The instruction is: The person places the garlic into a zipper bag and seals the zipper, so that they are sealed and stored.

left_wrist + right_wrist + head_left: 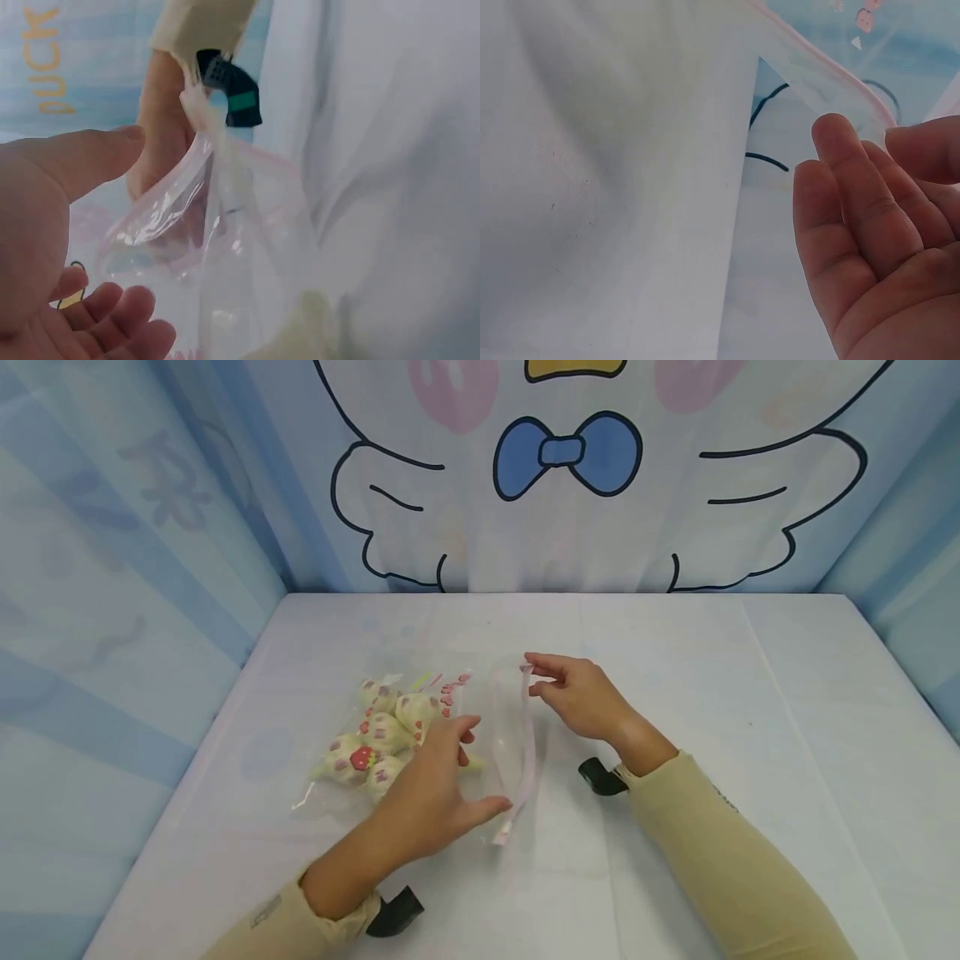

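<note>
A clear plastic zip bag (495, 718) with a pink strip along its mouth lies on the table, its mouth toward the right. Inside it are several pale yellow lumps (387, 732) with purple marks, and red print shows on the film. My right hand (581, 693) pinches the far end of the pink strip (840, 67) between thumb and fingers. Over the near part of the bag is my left hand (435, 793), thumb spread from the fingers, hiding some lumps. In the left wrist view the bag's mouth (169, 217) gapes beside the left fingers (124, 315).
A white-covered table (712, 693) spreads around the bag. Behind it hangs a curtain (570, 543) with a cartoon figure and a blue bow, and a blue-striped curtain (135, 610) closes the left side. Each sleeve carries a small black wrist mount (602, 777).
</note>
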`<act>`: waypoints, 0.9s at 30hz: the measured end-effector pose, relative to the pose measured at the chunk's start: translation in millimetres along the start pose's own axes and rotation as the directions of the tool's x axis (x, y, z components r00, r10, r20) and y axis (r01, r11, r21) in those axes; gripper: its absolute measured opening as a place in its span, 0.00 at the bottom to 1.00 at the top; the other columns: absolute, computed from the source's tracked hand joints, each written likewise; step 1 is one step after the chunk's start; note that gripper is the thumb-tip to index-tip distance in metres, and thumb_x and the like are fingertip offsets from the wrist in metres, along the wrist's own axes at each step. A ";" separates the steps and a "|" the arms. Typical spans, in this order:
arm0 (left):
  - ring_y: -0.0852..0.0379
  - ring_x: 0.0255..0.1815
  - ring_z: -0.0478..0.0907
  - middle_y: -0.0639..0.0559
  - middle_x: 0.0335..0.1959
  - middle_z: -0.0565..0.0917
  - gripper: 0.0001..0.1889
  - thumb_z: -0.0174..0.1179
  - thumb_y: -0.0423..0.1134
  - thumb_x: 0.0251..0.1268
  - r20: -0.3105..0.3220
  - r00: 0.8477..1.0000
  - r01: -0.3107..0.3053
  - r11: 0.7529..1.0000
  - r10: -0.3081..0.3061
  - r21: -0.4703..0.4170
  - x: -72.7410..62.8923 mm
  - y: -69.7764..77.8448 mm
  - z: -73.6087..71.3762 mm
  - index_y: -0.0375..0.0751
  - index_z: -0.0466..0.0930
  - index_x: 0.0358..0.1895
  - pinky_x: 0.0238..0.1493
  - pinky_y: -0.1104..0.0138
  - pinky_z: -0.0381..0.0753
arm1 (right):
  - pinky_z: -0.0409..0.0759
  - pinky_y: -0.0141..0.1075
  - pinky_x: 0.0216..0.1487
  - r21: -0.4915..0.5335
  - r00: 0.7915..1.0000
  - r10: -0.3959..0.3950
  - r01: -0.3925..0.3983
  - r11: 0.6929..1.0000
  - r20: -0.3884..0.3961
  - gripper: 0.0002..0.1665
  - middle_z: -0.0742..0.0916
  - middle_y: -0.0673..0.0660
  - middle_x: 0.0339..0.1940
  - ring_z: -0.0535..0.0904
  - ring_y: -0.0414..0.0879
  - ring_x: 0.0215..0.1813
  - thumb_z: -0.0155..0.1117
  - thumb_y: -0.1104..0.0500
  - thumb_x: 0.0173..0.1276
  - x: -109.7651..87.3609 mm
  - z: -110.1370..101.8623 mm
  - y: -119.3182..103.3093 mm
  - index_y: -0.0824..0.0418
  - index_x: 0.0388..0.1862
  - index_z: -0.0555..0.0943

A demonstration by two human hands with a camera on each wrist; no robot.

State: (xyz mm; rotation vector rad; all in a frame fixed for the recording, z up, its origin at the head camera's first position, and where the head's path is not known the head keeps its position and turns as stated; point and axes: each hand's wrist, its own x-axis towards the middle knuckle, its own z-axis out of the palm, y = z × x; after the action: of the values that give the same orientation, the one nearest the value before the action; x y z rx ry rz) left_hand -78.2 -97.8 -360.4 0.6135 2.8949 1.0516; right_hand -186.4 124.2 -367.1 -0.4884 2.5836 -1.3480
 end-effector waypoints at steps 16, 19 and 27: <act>0.51 0.43 0.76 0.42 0.46 0.75 0.42 0.80 0.43 0.42 -0.069 0.973 -0.196 0.949 0.219 0.246 -23.6 -3.5 27.1 0.30 0.66 0.59 0.45 0.61 0.83 | 0.79 0.50 0.59 0.013 0.996 0.083 -0.083 0.996 -0.010 0.31 0.77 0.62 0.69 0.81 0.53 0.60 0.54 0.60 0.76 5.2 -11.0 8.1 0.60 0.77 0.66; 0.50 0.45 0.77 0.41 0.47 0.75 0.37 0.78 0.39 0.43 -0.067 0.967 -0.221 0.944 0.244 0.246 -24.0 -6.4 28.2 0.30 0.68 0.56 0.46 0.61 0.83 | 0.78 0.51 0.61 0.025 0.994 0.111 -0.111 0.994 -0.011 0.32 0.75 0.63 0.70 0.81 0.55 0.59 0.53 0.60 0.76 6.7 -14.5 11.2 0.60 0.78 0.64; 0.51 0.39 0.78 0.45 0.40 0.77 0.28 0.73 0.30 0.45 -0.049 0.976 -0.192 0.948 0.211 0.255 -26.0 -8.8 29.3 0.32 0.71 0.52 0.37 0.61 0.82 | 0.76 0.51 0.62 0.053 0.989 0.146 -0.145 0.988 -0.010 0.34 0.72 0.65 0.72 0.80 0.59 0.59 0.53 0.60 0.76 9.2 -21.1 19.8 0.61 0.79 0.62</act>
State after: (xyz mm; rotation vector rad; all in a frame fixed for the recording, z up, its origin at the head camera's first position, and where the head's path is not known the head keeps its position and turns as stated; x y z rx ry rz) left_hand -53.5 -95.2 -391.9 0.9164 3.1118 0.7416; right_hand -205.5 147.3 -371.5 -0.2764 2.5318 -1.3699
